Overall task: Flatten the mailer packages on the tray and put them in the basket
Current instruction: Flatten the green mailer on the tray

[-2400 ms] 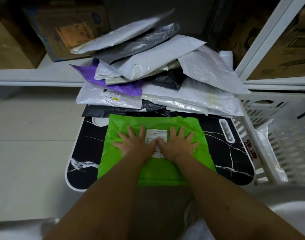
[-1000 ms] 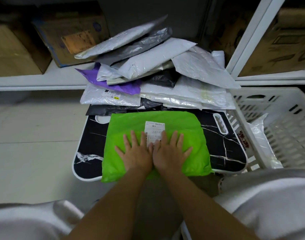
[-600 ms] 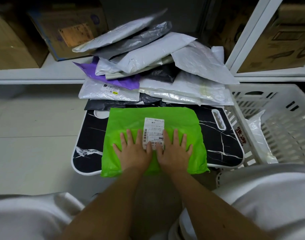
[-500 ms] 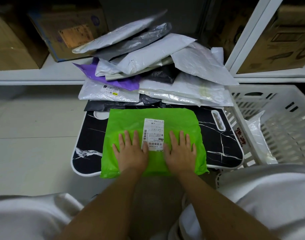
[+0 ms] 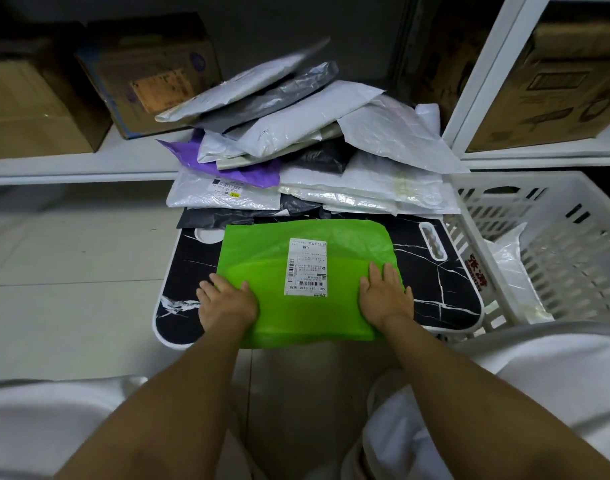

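Note:
A bright green mailer (image 5: pixel 307 313) with a white shipping label lies flat on the black marble-patterned tray (image 5: pixel 438 285). My left hand (image 5: pixel 225 303) rests at the mailer's left edge, fingers straight, half on the tray; its thumb is hidden. My right hand (image 5: pixel 385 296) presses flat on the mailer's right edge. Behind the green mailer, a heap of white, grey, black and purple mailers (image 5: pixel 314 161) covers the far end of the tray. The white slatted basket (image 5: pixel 573 230) stands to the right of the tray, with one pale mailer (image 5: pixel 511 268) inside.
White shelving runs along the back, holding cardboard boxes (image 5: pixel 37 109) at the left and another box (image 5: pixel 556 81) at the right. A white shelf post (image 5: pixel 476 74) rises behind the basket. Pale floor tiles (image 5: pixel 71 271) lie left of the tray. My knees in white fabric fill the bottom.
My hands, which pressed side by side at the middle of the green mailer, have slid apart to its left and right edges. The label is now uncovered.

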Tool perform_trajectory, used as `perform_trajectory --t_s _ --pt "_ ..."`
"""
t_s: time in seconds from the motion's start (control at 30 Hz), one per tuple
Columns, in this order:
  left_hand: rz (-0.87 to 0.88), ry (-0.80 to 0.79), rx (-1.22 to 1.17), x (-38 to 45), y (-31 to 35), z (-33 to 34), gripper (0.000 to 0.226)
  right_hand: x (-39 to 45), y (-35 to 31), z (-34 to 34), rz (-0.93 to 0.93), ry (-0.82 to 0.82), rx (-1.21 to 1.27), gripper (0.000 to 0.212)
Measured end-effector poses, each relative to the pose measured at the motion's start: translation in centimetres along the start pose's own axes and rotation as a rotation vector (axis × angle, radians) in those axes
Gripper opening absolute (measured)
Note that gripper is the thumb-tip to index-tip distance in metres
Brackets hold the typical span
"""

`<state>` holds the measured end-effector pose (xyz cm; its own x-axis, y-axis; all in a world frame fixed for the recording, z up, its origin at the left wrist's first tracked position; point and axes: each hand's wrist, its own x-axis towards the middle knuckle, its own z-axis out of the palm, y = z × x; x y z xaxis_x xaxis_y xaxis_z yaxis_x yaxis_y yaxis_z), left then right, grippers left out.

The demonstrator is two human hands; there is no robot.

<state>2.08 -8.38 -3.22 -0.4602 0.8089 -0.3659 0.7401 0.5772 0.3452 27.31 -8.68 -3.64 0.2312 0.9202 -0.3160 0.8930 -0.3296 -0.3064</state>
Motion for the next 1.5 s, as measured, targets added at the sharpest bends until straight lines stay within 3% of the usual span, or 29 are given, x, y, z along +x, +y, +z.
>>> perform_trajectory --t_s 0.1,0.2,0.3,0.37,0.47,0.6,0.77,1.07,1.2,1.3,1.5 --pt "-0.151 0.106 -0.103 0.5 0.2 -1.9 0.06 -0.1 -0.5 -1.4 0.051 0.117 0.06 0.041" --pt "-0.21 0.105 -0.118 0.9 0.2 -3.1 0.049 -0.9 -0.7 -2.8 0.27 0.272 0.14 0.041" --pt "-0.278 -0.018 -0.17 1.3 0.0 -3.0 0.056 -1.5 -0.4 -3.6 0.482 0.183 0.272 0.055" --pt "-0.292 -0.097 -0.146 2.1 -0.4 -2.7 0.06 -1.4 -0.2 -3.8 0.522 0.087 0.399 0.061" --pt "-0.239 -0.228 -0.085 3.6 -1.3 -1.8 0.052 -2.2 -0.5 -4.6 0.449 -0.037 0.488 0.06" --pt "-0.245 -0.205 -0.052 6.8 -3.5 -0.2 0.057 -3.8 -1.4 -5.8 0.35 -0.045 0.419 0.041" --pt "-0.102 -0.116 -0.06 -0.9 -1.7 -7.0 0.043 -6.3 -3.4 -8.4 0.245 0.031 0.39 0.035" --pt "-0.007 0.235 -0.168 -7.7 1.7 -13.9 0.042 -9.1 -6.1 -17.6 0.038 0.311 0.4 0.033" --pt "0.066 0.307 -0.229 -10.3 6.9 -15.3 0.043 -9.1 -3.5 -22.4 0.079 0.448 0.419 0.035" --pt "0.231 0.305 -0.193 -12.1 11.6 -14.9 0.04 -8.1 0.2 -24.9 0.15 0.503 0.422 0.038" --pt "0.409 0.269 -0.112 -15.6 21.6 -11.3 0.038 -5.1 9.4 -26.5 0.408 0.573 0.473 0.041"
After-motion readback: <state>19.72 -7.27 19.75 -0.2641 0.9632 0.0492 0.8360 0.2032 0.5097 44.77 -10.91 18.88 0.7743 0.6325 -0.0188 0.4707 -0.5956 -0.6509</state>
